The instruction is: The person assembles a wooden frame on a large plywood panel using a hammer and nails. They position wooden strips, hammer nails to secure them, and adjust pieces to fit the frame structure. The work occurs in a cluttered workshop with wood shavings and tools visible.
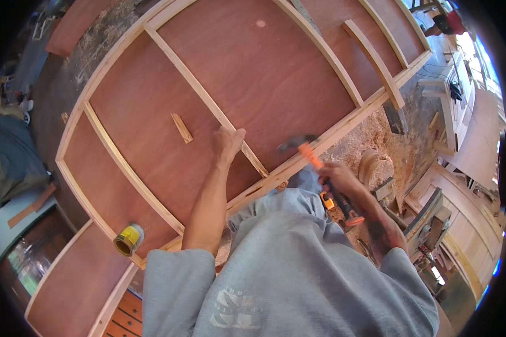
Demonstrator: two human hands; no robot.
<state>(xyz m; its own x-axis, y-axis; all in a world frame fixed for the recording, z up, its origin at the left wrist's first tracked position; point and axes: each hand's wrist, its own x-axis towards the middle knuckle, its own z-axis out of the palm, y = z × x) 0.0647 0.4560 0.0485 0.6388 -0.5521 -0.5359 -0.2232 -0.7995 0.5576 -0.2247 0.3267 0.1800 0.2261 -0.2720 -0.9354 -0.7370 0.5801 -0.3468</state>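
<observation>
My left hand (229,141) is closed around a straight wooden batten (194,81) that crosses a large framed panel (253,62) of reddish-brown plywood. In my right hand (343,181) is a hammer (311,155) with an orange and black handle. The dark hammer head, slightly blurred, hangs over the panel's near rail (343,128), to the right of the batten's near end. A split scrap of wood (181,128) lies on the plywood left of my left hand.
A yellow and grey can (129,240) lies on its side at the panel's left corner. One curved wooden strip (374,56) rests across the right part. Wood shavings (388,154) cover the floor at right, near a panelled door (472,224). Another plywood panel (78,286) stands lower left.
</observation>
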